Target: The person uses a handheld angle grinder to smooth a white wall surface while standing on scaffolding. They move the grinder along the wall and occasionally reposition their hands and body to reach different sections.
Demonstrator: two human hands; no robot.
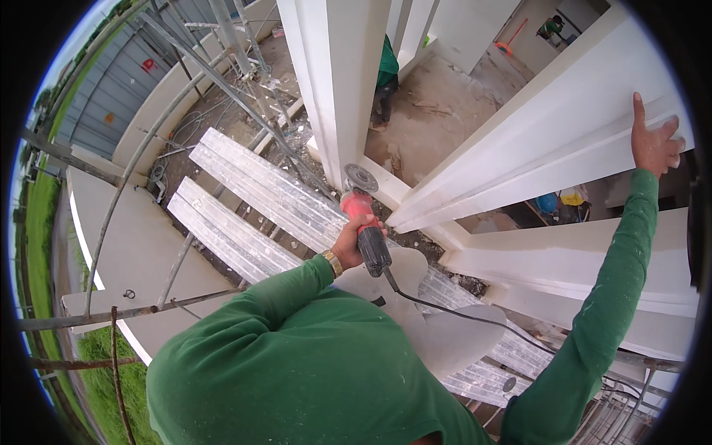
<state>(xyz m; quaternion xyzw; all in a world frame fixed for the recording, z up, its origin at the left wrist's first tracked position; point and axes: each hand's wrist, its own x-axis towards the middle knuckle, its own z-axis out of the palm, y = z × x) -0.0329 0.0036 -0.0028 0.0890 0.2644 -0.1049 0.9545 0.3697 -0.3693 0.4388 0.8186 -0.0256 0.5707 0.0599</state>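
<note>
My left hand (350, 245), below a wristwatch (333, 262), is closed around the body of a red and black angle grinder (368, 231). The grinder's grey disc (361, 177) points away from me, close to the foot of a white column (343, 96). From its rear end a black power cord (460, 314) runs off to the right. Out at the far right, my right hand (656, 145) is raised against a white wall edge (593, 122), its fingers apart and holding nothing. Whether the disc is spinning cannot be told.
Dusty metal planks (256, 172) lie under me, with gaps between them. Scaffold pipes (211, 70) cross the left side. A spare disc (509, 384) rests on a plank at lower right. Inside the building are a person in green (388, 67) and another person (549, 28).
</note>
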